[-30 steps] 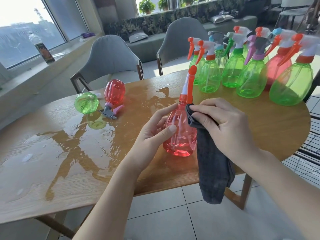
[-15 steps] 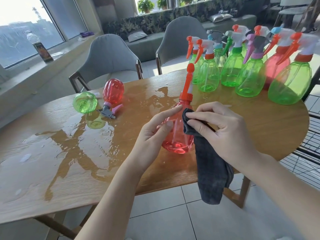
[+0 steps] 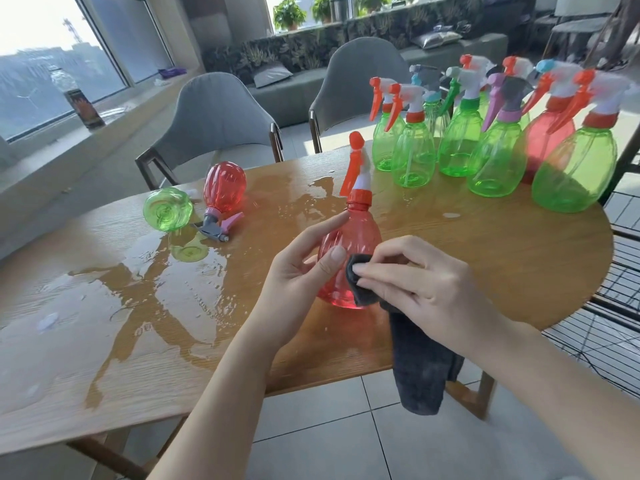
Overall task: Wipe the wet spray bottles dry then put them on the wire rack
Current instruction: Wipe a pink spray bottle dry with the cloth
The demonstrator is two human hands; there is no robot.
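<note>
Standing upright near the table's front edge: red spray bottle, orange trigger head, held between two hands. Left hand: thumb and forefinger curled round the bottle's body. Right hand: fingers pinching a dark grey cloth against the bottle's lower right side; the cloth's tail hangs past the table edge.

Surface: wooden table, rounded at the right end, with a broad sheet of water across its left and middle.

Lying in the wet, far left: green bottle and second red bottle, both on their sides, just beside each other.

Far right: cluster of upright bottles, mostly green.

Room: two grey chairs behind the table; window ledge at left; black wire rack at the right edge; tiled floor.
</note>
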